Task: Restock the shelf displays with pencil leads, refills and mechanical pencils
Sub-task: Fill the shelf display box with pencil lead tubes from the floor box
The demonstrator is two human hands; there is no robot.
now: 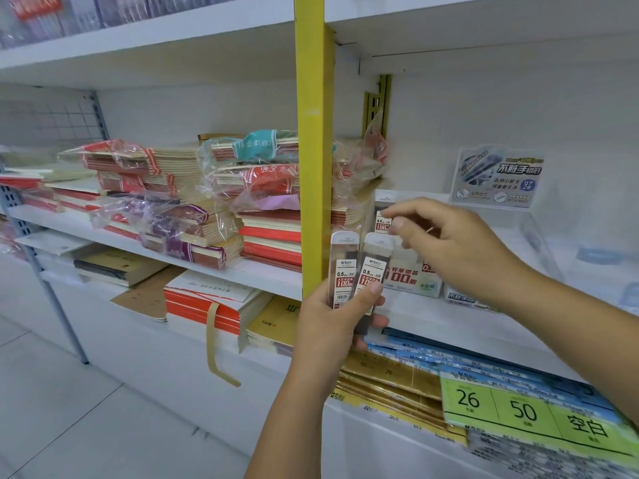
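Observation:
My left hand (332, 319) grips a small bunch of 0.5 HB pencil lead cases (359, 271), two of them fanned out upright in front of the yellow shelf post. Just above and to the right, my right hand (449, 243) pinches another lead case (383, 216) by its upper part, holding it upright over the white lead display box (411, 274) on the shelf. That box reads "100" in red. My right hand hides most of the box's top.
A yellow upright post (313, 150) divides the shelves. Wrapped stacks of exercise books (193, 202) fill the left shelf. A clear acrylic display with a pencil sign card (498, 178) stands at the right. Blue and gold packets and a green price sign (529, 413) lie on the lower shelf.

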